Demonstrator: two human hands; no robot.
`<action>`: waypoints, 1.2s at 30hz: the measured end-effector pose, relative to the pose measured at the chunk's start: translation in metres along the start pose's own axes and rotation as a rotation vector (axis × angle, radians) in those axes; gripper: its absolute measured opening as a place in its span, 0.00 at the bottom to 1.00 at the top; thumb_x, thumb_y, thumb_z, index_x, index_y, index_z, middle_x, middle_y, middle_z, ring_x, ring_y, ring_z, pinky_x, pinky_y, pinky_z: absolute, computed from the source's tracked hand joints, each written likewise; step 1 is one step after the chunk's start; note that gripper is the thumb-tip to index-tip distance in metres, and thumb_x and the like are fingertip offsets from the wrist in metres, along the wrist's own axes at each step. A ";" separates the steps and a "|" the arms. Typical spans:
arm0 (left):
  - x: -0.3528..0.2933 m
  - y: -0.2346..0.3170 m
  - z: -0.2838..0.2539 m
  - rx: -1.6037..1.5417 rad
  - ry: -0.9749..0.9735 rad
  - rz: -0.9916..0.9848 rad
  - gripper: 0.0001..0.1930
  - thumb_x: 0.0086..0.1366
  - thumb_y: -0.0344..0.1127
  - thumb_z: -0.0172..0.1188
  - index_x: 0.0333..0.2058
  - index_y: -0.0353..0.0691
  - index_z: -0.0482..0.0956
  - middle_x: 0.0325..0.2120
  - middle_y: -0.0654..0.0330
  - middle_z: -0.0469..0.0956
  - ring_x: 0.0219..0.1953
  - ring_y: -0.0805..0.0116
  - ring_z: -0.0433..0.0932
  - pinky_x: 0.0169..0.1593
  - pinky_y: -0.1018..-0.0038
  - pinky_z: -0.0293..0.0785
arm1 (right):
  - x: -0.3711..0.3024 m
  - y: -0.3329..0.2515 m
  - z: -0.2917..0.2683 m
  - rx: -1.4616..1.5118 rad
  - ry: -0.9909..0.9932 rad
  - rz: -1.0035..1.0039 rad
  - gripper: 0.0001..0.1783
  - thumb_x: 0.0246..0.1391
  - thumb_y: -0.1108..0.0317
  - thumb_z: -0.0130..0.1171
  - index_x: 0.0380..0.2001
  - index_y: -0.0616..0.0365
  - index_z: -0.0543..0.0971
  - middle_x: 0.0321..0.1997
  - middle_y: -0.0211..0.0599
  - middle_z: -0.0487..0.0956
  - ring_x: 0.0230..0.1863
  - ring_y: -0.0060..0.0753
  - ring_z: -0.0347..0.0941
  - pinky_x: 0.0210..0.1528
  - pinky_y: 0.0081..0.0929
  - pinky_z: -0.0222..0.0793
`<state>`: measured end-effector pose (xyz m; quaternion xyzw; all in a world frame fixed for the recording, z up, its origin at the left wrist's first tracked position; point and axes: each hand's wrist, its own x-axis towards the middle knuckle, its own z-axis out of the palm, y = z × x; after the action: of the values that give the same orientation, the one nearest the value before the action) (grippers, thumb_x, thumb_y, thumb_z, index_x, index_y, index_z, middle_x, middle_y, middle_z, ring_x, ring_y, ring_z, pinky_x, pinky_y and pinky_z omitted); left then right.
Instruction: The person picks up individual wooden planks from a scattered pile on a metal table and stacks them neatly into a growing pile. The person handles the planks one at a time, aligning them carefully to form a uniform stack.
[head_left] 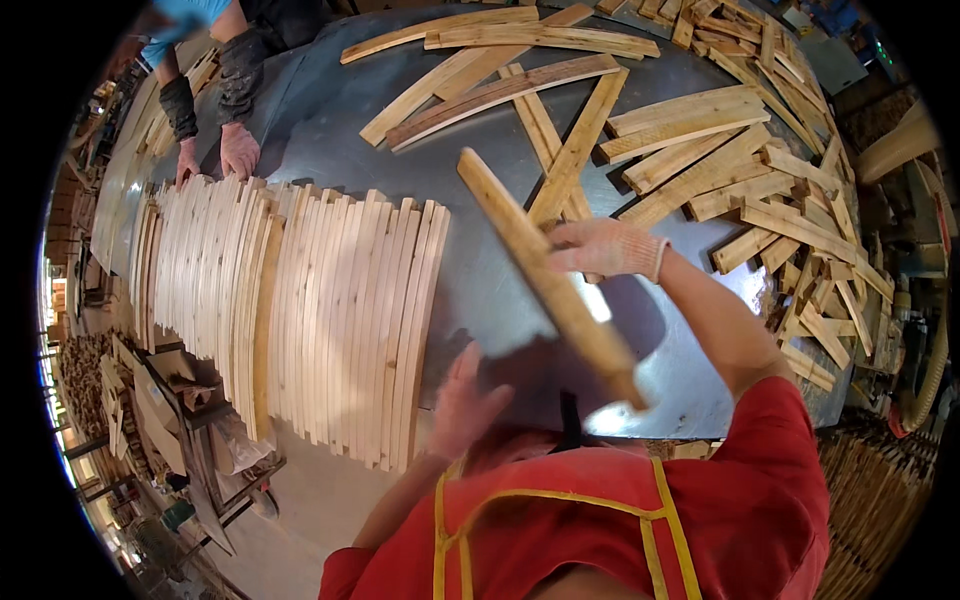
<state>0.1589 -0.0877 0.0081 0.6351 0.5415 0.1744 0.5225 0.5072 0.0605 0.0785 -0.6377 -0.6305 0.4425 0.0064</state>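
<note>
My right hand, in a pale knit glove, is closed around the middle of a wooden slat. The slat is lifted over the metal tabletop and slants from upper left down toward my body, its near end blurred. Close to the table's near edge, my left hand is empty, fingers and thumb apart. It is nearest to a row of pale slats set side by side at the left. Slightly blurred, this hand also seems gloved.
Loose slats lie crossed at the far side. A jumbled heap of slats and short pieces covers the right. A co-worker's gloved hands rest at the row's far end. A metal stand is at lower left.
</note>
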 end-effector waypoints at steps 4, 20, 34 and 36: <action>0.047 0.034 0.044 -1.130 -0.304 -0.447 0.30 0.71 0.37 0.62 0.69 0.39 0.69 0.51 0.62 0.80 0.51 0.71 0.81 0.54 0.71 0.78 | 0.061 0.002 0.002 0.036 0.501 0.123 0.46 0.53 0.37 0.68 0.65 0.60 0.74 0.63 0.60 0.77 0.62 0.59 0.77 0.63 0.45 0.74; -0.030 -0.055 -0.054 0.882 0.477 0.201 0.15 0.57 0.33 0.69 0.44 0.48 0.82 0.38 0.59 0.80 0.44 0.49 0.78 0.52 0.52 0.73 | -0.103 0.038 0.157 0.496 0.493 0.325 0.61 0.49 0.59 0.76 0.80 0.57 0.53 0.59 0.55 0.80 0.57 0.55 0.81 0.61 0.41 0.77; 0.005 -0.048 -0.056 0.770 0.201 0.431 0.37 0.59 0.47 0.70 0.65 0.38 0.73 0.65 0.50 0.72 0.71 0.43 0.63 0.73 0.46 0.59 | -0.036 -0.099 0.272 0.450 -0.162 -0.294 0.28 0.56 0.55 0.65 0.57 0.57 0.79 0.48 0.51 0.84 0.52 0.57 0.81 0.57 0.41 0.77; -0.003 -0.055 -0.061 0.855 0.173 0.475 0.40 0.58 0.48 0.71 0.66 0.37 0.72 0.67 0.49 0.70 0.72 0.42 0.62 0.74 0.46 0.57 | -0.035 -0.043 0.232 0.115 0.423 -0.272 0.16 0.55 0.57 0.63 0.41 0.56 0.82 0.51 0.51 0.82 0.53 0.58 0.79 0.55 0.46 0.76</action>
<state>0.0821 -0.0682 -0.0138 0.8816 0.4461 0.1032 0.1141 0.3471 -0.0868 -0.0189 -0.6239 -0.6689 0.3294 0.2340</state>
